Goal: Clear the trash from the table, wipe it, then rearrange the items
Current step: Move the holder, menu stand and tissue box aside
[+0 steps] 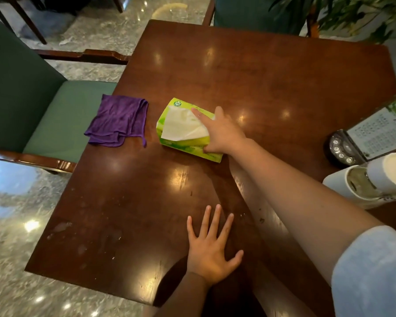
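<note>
The right hand (pixel 220 133) grips the near right end of the green soft-pack tissue packet (pixel 183 129), whose long axis runs leftward toward the folded purple cloth (pixel 118 120), while the left hand (pixel 212 248) rests flat, fingers spread, on the dark wooden worktop (pixel 284 76).

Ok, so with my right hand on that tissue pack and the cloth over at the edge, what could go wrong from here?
1. The right hand grips the green tissue pack by its near end only; the loose white tissue sticking out could pull free or tear if dragged.
2. The purple cloth overhangs the table edge above the green chair; a nudge may drop it.
3. The right forearm passes close to the white container and might knock it.
</note>
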